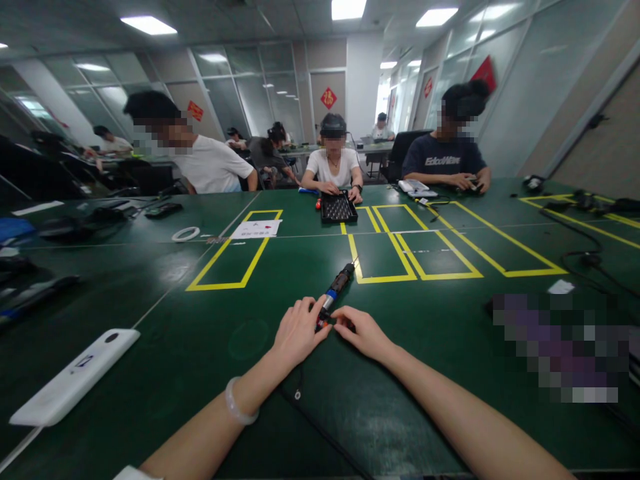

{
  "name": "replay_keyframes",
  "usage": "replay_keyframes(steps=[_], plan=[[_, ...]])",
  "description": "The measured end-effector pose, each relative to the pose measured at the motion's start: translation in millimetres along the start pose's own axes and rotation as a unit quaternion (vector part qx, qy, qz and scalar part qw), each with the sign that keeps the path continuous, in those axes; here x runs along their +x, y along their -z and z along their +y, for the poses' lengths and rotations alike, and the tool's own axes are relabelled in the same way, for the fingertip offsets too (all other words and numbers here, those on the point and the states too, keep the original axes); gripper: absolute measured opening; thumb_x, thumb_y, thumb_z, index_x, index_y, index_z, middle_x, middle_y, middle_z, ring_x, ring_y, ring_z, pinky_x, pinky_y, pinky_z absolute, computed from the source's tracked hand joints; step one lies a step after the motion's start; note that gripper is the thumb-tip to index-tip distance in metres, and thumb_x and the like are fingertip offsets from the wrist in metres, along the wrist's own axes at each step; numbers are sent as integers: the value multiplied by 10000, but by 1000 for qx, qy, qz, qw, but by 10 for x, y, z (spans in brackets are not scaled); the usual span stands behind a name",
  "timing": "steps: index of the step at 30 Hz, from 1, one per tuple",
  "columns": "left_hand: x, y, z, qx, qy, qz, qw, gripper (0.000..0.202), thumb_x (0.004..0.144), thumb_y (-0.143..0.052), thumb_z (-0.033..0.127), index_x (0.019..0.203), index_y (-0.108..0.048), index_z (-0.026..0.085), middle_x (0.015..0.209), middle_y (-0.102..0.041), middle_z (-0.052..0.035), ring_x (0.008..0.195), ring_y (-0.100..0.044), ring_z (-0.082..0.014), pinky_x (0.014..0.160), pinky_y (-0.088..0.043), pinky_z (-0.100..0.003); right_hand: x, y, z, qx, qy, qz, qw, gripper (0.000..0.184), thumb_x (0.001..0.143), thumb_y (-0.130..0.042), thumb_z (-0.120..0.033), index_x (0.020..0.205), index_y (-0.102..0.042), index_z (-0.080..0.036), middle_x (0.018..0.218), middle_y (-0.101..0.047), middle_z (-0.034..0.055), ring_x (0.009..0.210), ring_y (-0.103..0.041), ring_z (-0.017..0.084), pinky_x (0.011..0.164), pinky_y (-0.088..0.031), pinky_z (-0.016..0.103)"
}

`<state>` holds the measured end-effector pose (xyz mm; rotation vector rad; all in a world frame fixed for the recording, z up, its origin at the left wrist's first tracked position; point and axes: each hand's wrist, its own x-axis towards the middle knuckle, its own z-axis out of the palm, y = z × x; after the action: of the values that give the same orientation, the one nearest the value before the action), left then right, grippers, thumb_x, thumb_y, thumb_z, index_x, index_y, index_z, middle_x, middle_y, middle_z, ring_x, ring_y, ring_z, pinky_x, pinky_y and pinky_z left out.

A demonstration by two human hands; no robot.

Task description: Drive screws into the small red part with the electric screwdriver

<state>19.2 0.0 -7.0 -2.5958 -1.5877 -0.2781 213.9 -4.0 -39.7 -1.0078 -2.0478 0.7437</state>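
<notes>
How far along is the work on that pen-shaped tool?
Nothing visibly finished yet. In hand: left hand and right hand pinch the near end of the black-and-blue tool lying on the green table. What remains cannot be told from this view.

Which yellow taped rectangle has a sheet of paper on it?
The leftmost rectangle, standing alone: a white sheet lies across its far end.

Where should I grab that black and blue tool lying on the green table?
Take the tool by its black barrel, just past the blue band, coming down from above with fingers across it. It lies flat and slanted on the table, that stretch is bare, and the left hand and right hand crowd its near end.
</notes>
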Motion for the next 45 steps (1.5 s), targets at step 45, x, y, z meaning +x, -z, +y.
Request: replay_keyframes(steps=[45], plan=[[-249,328,-2106,76,360,75,927,456,908,-333,484,1056,-608,151,906,-667,-112,835,-608,-257,819,-424,-378,10,10,5,-39,-16,-32,999,129,868,-558,-162,976,-622,-190,858,-628,27,765,-572,153,698,-447,263]])
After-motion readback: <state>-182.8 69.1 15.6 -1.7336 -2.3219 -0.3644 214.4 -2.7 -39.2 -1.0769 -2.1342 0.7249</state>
